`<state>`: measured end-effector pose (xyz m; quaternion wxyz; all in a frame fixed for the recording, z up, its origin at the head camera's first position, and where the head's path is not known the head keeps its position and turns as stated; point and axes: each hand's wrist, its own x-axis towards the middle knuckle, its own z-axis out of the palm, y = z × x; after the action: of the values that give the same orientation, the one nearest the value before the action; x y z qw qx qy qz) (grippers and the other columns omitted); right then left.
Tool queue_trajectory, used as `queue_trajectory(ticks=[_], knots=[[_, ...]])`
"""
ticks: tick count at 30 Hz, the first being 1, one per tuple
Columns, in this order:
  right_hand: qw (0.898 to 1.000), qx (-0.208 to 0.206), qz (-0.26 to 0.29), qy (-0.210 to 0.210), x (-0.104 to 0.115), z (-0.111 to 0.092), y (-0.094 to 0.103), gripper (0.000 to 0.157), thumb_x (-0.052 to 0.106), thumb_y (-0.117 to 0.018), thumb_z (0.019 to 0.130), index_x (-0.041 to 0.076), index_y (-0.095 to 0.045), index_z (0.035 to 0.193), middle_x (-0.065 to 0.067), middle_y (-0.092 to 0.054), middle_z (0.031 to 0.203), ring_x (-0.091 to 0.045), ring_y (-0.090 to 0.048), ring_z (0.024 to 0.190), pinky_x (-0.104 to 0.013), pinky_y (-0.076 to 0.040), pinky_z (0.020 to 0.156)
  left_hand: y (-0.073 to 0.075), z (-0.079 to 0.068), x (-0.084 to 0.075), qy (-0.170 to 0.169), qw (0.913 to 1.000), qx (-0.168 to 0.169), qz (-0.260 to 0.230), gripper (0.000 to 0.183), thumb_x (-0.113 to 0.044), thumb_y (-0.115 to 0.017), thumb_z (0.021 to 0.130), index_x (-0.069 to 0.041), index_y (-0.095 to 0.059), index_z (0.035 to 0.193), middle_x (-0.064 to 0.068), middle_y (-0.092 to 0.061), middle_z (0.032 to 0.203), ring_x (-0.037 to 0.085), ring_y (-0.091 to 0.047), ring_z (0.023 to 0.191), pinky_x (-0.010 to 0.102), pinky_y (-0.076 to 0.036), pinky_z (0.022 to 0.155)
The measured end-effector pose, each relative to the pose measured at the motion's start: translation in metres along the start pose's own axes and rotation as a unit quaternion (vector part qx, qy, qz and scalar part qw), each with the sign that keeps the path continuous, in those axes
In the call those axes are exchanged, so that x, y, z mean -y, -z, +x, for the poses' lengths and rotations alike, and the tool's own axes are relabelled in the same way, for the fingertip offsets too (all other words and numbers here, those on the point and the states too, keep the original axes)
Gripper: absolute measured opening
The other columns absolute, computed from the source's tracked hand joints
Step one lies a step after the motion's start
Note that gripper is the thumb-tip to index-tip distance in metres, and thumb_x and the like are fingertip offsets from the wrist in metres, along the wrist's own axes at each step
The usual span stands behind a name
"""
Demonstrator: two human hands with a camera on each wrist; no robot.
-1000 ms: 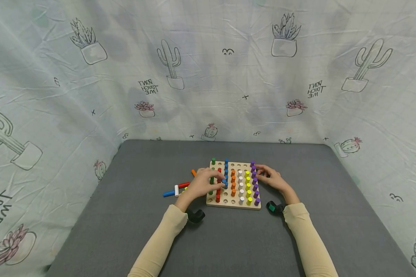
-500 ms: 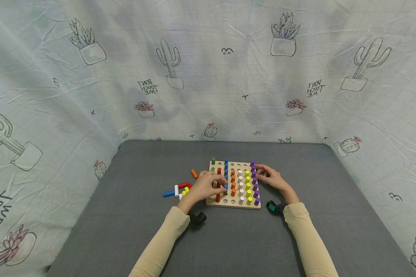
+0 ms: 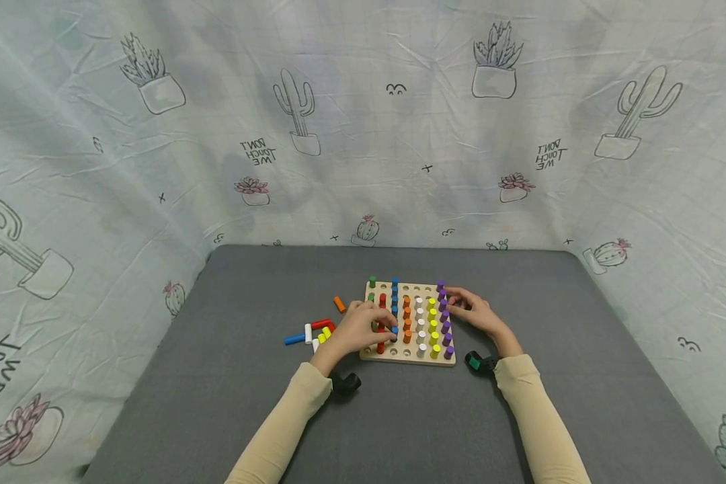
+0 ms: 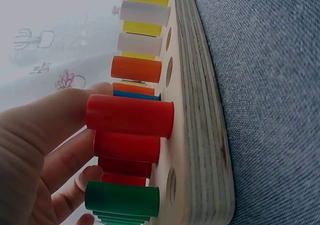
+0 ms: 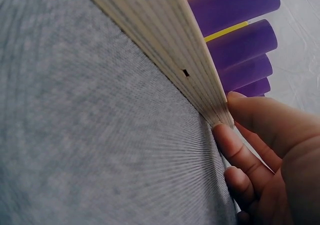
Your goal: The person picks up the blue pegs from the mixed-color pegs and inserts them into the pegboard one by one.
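Observation:
A wooden pegboard (image 3: 400, 359) lies on the table, with upright pegs in colour columns. My left hand (image 3: 361, 325) is over its left half, thumb and fingertips pinching a blue peg (image 3: 394, 334) low in the blue column. In the left wrist view that blue peg (image 4: 136, 94) shows only as a strip behind a red peg (image 4: 131, 116), with a green peg (image 4: 122, 199) nearer. At the board's right edge, my right hand (image 3: 473, 312) holds the rim beside the purple pegs (image 3: 448, 339). The right wrist view shows the thumb on the upper face and fingers at the underside.
Left of the board lie loose pegs: a blue one (image 3: 294, 339), a white one (image 3: 308, 333), a red one (image 3: 320, 324), an orange one (image 3: 339, 304) and some yellow ones. Black wrist cameras (image 3: 346, 384) sit under both wrists. Patterned cloth (image 3: 363, 134) surrounds the grey table (image 3: 399, 430).
My left hand has moved slightly toward the front of the board with the blue peg, which now sits lower, in the column's nearer part. The right hand stays at the board's edge.

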<state>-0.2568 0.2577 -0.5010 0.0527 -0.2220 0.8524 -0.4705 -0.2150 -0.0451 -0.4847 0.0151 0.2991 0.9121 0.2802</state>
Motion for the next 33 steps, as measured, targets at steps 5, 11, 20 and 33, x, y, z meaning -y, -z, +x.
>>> queue_trajectory(ticks=[5,11,20,33], knots=[[1.0,0.002,0.006,-0.001,-0.0009,-0.0003,0.0001,0.043,0.007,-0.058,0.091,-0.007,-0.047,0.13,-0.021,-0.058,0.102,-0.017,-0.046,0.071,-0.022,-0.036,0.062,-0.0006,0.0002,0.0008,-0.006,1.0,0.003,0.004,0.022,-0.035,-0.071,0.081,-0.023,-0.069,0.099,-0.014,-0.067,0.087,0.012,-0.049,0.087,0.041,-0.026,0.096],[1.0,0.003,0.012,-0.003,-0.0017,-0.0003,0.0002,0.044,0.008,-0.058,0.091,-0.007,-0.046,0.131,-0.022,-0.057,0.103,-0.017,-0.045,0.071,-0.022,-0.035,0.063,0.0004,-0.0004,0.0001,-0.009,0.9999,0.01,0.008,0.02,-0.037,-0.069,0.082,-0.026,-0.069,0.099,-0.016,-0.065,0.087,0.012,-0.049,0.085,0.041,-0.026,0.095],[1.0,-0.001,0.004,-0.012,0.0003,0.0004,0.0008,0.044,0.01,-0.058,0.091,-0.005,-0.047,0.131,-0.02,-0.057,0.104,-0.018,-0.045,0.074,-0.025,-0.034,0.065,0.0022,0.0003,0.0,-0.007,0.9998,0.008,0.019,0.021,-0.039,-0.067,0.083,-0.026,-0.07,0.1,-0.015,-0.067,0.09,0.011,-0.049,0.09,0.041,-0.025,0.098],[1.0,0.001,0.008,0.003,-0.0008,-0.0003,0.0002,0.042,0.006,-0.057,0.091,-0.008,-0.047,0.13,-0.024,-0.057,0.103,-0.018,-0.045,0.072,-0.023,-0.034,0.063,0.0027,-0.0017,0.0034,-0.012,0.9997,-0.018,-0.01,0.016,-0.037,-0.069,0.082,-0.027,-0.069,0.096,-0.02,-0.063,0.088,0.014,-0.051,0.09,0.042,-0.025,0.098]])
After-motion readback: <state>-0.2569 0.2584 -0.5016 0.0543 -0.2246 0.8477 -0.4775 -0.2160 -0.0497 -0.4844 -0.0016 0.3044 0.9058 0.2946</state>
